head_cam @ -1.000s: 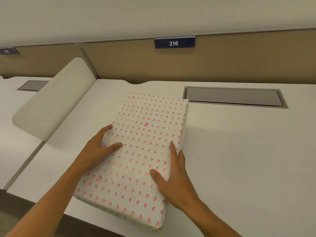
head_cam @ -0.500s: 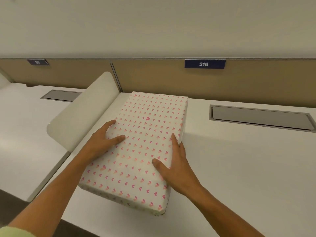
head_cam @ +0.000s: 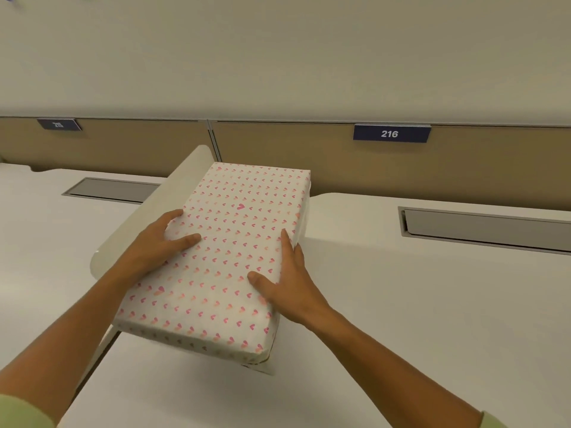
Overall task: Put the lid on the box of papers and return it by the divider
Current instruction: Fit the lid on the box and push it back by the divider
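Note:
A long white box with a pink heart pattern [head_cam: 234, 242] has its lid on and lies on the white desk [head_cam: 401, 319], its left long side against the low cream divider [head_cam: 148, 223]. My left hand [head_cam: 157, 242] grips the box's left edge, thumb on top of the lid. On the right edge my right hand [head_cam: 287, 285] does the same, fingers down the side and thumb on the lid. The papers inside are hidden.
A tan partition [head_cam: 309, 159] with a blue "216" sign [head_cam: 391, 133] runs along the back. Grey cable hatches sit in the desk at the right [head_cam: 485, 228] and in the neighbouring desk at the left [head_cam: 108, 188].
Both hands have slid the box to the left and away from me until it lies beside the divider. The view has tilted up and turned left.

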A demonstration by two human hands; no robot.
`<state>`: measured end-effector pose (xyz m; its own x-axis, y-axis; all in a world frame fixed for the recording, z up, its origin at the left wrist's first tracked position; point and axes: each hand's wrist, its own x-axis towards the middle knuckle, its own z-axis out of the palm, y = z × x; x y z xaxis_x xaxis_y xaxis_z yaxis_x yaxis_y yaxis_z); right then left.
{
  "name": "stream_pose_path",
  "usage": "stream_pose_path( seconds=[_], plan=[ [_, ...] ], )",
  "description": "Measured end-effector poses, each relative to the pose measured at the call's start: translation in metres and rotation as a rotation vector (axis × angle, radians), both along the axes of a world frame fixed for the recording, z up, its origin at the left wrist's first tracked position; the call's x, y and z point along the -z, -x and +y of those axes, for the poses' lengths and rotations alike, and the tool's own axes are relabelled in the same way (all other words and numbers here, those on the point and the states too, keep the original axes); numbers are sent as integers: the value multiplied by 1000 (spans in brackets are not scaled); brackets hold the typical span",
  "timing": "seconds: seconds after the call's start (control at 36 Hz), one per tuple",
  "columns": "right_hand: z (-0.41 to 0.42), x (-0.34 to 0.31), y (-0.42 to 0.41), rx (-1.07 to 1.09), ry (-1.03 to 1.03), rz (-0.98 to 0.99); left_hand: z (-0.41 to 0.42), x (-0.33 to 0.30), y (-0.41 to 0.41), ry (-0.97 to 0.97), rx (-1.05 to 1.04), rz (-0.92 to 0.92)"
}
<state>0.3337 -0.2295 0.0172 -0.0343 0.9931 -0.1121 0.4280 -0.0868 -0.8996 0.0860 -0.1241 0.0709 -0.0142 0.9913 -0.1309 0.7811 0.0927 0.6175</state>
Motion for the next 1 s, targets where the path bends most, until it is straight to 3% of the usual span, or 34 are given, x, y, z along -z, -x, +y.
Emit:
stream_pose_path(
  seconds=[0.42,1.0],
  plan=[
    [114,-1,41,-36,4,6,108,3,46,-2,-21,-46],
    [211,44,53,-31,93,-47,208,63,66,54,-18,-42]
  ],
)
